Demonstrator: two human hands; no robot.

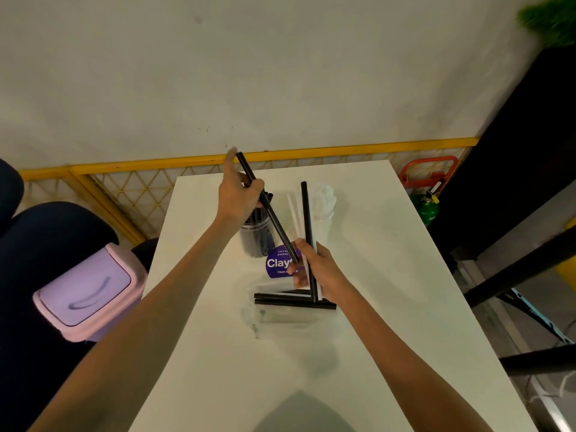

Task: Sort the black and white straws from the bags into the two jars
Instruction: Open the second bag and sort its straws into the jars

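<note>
My left hand [240, 198] grips one black straw [277, 224] that slants down to the right, above a clear jar [257, 236] filled with black straws. My right hand [318, 271] holds an upright bunch of straws [305, 213], one black and a few white. Behind it stands a second clear jar [324, 207] with white straws. A few black straws [294, 300] lie flat on the white table [389, 275] over a clear plastic bag [274, 316]. A purple round label [279, 263] shows beneath my hands.
A lilac bin with a swing lid [88, 294] stands left of the table. A yellow rail and mesh [140, 182] run behind it. A green and orange container [427, 198] sits off the far right corner, and dark furniture frames [514, 269] stand on the right.
</note>
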